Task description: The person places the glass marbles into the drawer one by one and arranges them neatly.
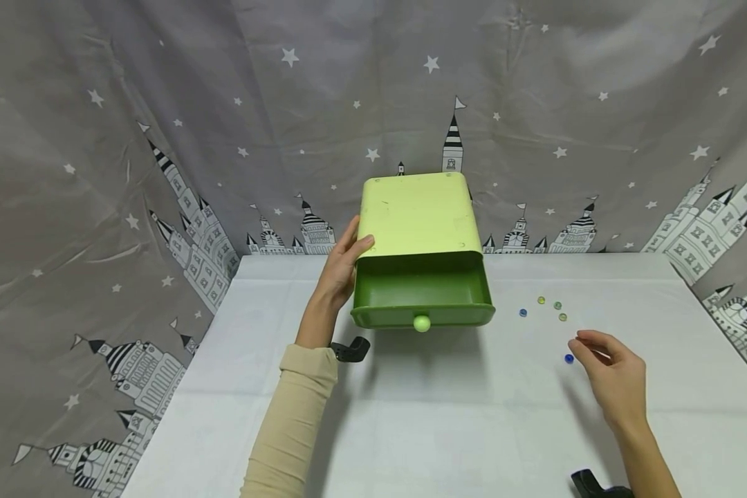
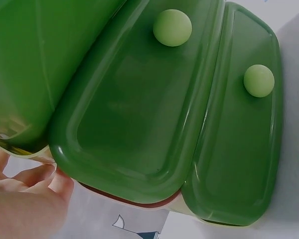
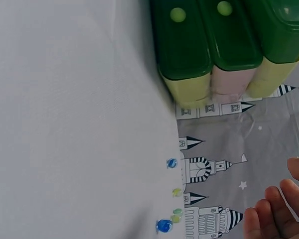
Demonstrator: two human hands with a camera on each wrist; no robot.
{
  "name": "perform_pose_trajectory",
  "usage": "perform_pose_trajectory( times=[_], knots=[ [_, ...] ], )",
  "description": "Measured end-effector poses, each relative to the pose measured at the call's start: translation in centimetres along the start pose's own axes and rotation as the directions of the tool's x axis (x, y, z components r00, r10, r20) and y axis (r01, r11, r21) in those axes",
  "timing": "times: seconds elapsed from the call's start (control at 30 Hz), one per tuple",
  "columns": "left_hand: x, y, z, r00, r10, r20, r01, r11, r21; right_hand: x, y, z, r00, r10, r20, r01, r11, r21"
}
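Observation:
A drawer unit (image 1: 420,214) has a yellow-green top and a green top drawer (image 1: 420,316) pulled out; nothing shows inside it. My left hand (image 1: 339,266) grips the unit's upper left side, thumb on the top edge. In the left wrist view its bent fingers touch the shell beside the green fronts (image 2: 129,99). My right hand (image 1: 616,380) hangs over the table, fingers bent, just right of a dark blue glass piece (image 1: 569,358). The right wrist view shows that hand (image 3: 281,209) with thumb and fingers apart, holding nothing.
Several small glass pieces lie on the white table (image 1: 423,429) right of the unit, among them a blue one (image 1: 523,312), a yellow one (image 1: 541,300) and a green one (image 1: 557,305). A grey castle-print cloth (image 1: 324,83) hangs behind. Lower closed drawers (image 3: 182,45) show in the right wrist view.

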State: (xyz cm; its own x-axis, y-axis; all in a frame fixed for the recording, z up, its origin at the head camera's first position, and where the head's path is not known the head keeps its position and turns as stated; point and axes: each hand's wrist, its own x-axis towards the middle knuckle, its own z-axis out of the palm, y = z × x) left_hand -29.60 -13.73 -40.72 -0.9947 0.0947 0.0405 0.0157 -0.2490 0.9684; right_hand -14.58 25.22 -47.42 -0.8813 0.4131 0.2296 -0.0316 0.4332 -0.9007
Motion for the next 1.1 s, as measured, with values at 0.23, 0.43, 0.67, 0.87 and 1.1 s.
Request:
perform_pose_trajectory(
  times=[0.23,0.43,0.67,0.87,1.1],
  knots=[
    [0.0,0.0,0.1,1.000,-0.004,-0.001,0.004,1.000,0.003,-0.1,0.7,0.1,1.000,0.005,-0.004,-0.005,0.999,-0.037],
    [0.0,0.0,0.1,1.000,-0.007,-0.009,0.007,1.000,0.009,-0.1,1.5,0.3,1.000,0.011,0.006,-0.010,1.000,-0.027],
    [0.0,0.0,0.0,1.000,-0.009,-0.009,0.009,1.000,0.006,-0.1,2.4,0.4,1.000,0.009,0.014,-0.008,0.998,-0.064],
    [0.0,0.1,0.0,1.000,-0.002,-0.005,0.002,1.000,-0.001,0.4,3.9,0.4,0.996,-0.022,0.088,0.033,0.991,-0.132],
    [0.0,0.1,0.0,1.000,-0.001,-0.002,0.001,1.000,0.007,0.8,5.4,0.5,0.993,-0.010,0.119,0.032,0.983,-0.180]
  ],
)
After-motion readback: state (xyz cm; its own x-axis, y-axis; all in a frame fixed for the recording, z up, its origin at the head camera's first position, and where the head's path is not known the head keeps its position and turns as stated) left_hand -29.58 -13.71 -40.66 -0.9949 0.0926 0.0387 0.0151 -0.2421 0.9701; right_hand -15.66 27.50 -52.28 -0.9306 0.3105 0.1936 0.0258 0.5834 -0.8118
